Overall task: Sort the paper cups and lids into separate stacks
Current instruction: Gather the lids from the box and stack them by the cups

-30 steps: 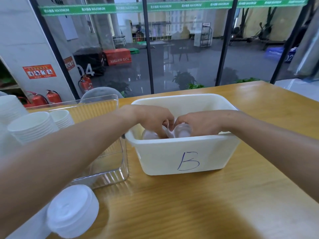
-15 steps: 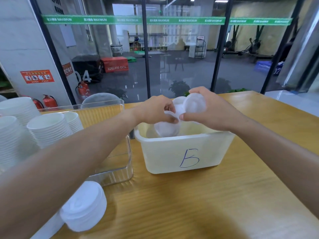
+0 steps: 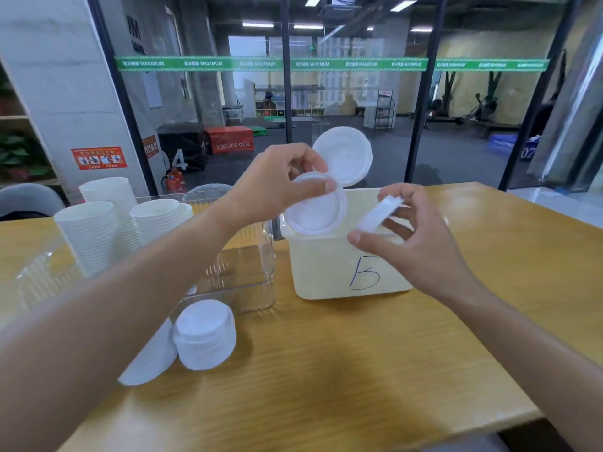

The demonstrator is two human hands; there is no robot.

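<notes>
Above the white bin marked B (image 3: 346, 275), toward the counter's (image 3: 326, 370) far edge, the left hand (image 3: 277, 182) pinches two white lids (image 3: 318, 210) between thumb and curled fingers, one lid fanned up behind the other. The right hand (image 3: 411, 236) pinches a single lid (image 3: 378, 212) edge-on between thumb and fingertips, just beside them. Stacks of paper cups (image 3: 98, 230) stand at the far-left edge behind a clear box (image 3: 241, 278), and a lid stack (image 3: 205, 334) lies near the counter's front-left.
</notes>
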